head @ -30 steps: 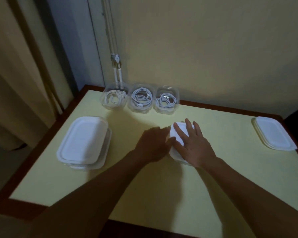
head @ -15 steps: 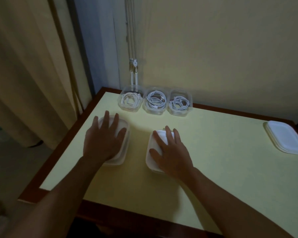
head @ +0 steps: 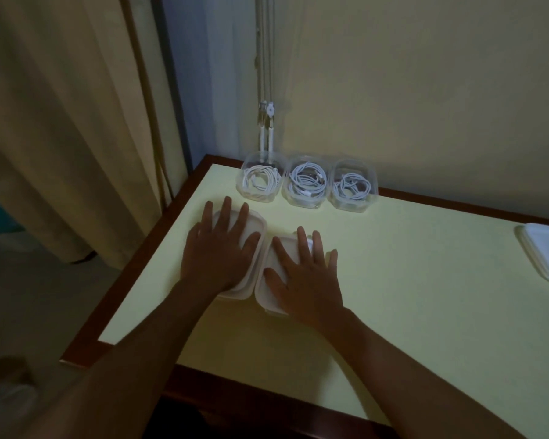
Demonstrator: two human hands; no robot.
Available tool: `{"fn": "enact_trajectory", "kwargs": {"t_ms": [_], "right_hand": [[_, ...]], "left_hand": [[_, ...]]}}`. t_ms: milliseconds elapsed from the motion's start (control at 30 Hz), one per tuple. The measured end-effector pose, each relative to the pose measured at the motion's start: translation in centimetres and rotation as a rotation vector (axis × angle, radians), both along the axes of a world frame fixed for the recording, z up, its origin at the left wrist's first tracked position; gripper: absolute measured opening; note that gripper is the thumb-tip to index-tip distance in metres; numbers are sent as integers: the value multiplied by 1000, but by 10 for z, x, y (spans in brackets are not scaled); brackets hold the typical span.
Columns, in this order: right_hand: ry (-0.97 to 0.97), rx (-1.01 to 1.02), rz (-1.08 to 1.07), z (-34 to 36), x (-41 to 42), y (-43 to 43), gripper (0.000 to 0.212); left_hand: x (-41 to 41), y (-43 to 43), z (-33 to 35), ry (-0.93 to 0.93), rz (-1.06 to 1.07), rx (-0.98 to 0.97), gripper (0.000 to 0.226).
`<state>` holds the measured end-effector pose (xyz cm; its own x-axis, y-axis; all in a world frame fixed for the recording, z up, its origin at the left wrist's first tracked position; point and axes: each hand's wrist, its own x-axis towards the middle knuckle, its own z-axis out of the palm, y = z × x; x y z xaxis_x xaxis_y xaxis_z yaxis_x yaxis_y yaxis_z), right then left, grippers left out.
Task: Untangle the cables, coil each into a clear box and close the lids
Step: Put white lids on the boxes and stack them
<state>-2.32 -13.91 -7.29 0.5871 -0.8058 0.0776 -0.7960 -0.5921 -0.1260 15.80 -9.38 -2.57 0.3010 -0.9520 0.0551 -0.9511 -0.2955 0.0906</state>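
Observation:
Three clear boxes stand in a row at the table's far edge, each with a coiled white cable inside: the left box (head: 260, 178), the middle box (head: 306, 181) and the right box (head: 353, 186). None has a lid on. My left hand (head: 220, 248) lies flat, fingers spread, on a stack of white lidded boxes (head: 255, 226). Just to its right, my right hand (head: 305, 277) presses flat on another white-lidded box (head: 262, 288). The two containers sit side by side, nearly touching.
A stack of white lids (head: 544, 251) lies at the table's right edge. The yellow tabletop (head: 425, 280) has a dark wooden border. A curtain (head: 61, 122) hangs to the left, and cords (head: 266, 122) hang on the wall behind the boxes.
My left hand left the box under my right hand and settled on the left stack. That stack and the right box now lie close together. The camera has shifted left.

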Motion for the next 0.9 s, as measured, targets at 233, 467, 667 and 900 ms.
{"fn": "enact_trajectory", "kwargs": {"t_ms": [233, 467, 667, 900], "right_hand": [[-105, 94, -125, 29, -18, -61, 72], [237, 117, -209, 36, -83, -151, 76], [181, -16, -169, 35, -111, -151, 56], [81, -141, -126, 36, -157, -120, 36]], "left_hand": [[0, -1, -4, 2, 23, 5, 67], [3, -2, -8, 3, 19, -21, 69], [3, -1, -6, 33, 15, -16, 74], [3, -1, -1, -40, -19, 5, 66]]}}
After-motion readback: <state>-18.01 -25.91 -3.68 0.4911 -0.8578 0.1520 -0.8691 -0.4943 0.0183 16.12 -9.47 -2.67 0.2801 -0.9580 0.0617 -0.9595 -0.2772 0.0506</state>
